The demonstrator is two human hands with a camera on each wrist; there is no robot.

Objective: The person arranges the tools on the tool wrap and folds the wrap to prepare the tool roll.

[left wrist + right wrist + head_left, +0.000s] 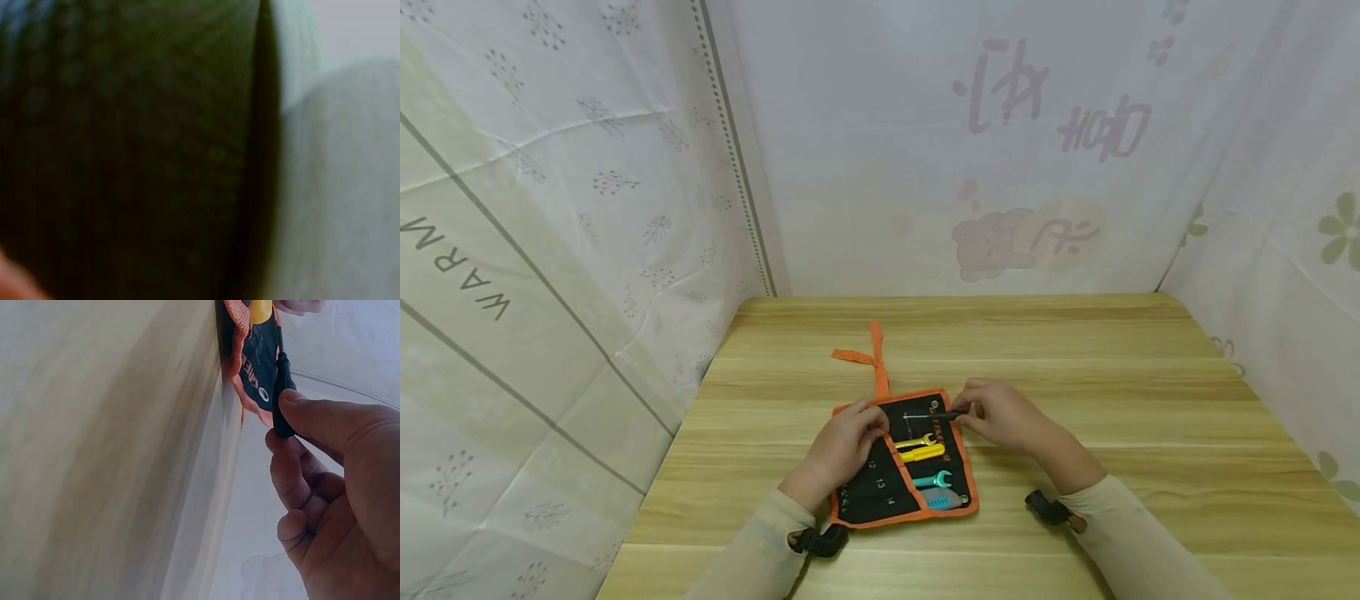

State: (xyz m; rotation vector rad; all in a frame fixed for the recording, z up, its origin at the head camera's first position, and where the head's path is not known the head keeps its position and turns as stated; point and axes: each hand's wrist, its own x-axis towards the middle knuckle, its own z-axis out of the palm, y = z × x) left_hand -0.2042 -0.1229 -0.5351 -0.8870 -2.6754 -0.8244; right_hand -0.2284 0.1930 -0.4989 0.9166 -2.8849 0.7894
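Note:
A black tool pouch with orange trim lies spread on the table. My left hand pinches its pocket edge at the upper left, fingers curled over the trim. My right hand holds a small black screwdriver by the handle between thumb and fingers. Its thin shaft points left over the pouch, toward the left hand. Out of the pocket stick a yellow wrench, a yellow handle, a teal wrench and a grey-and-teal handle. The left wrist view is mostly dark and blurred.
Orange tie straps stretch from the pouch's top edge toward the back of the wood-grain table. Printed curtains hang behind the table and along both sides. Each wrist wears a black camera mount.

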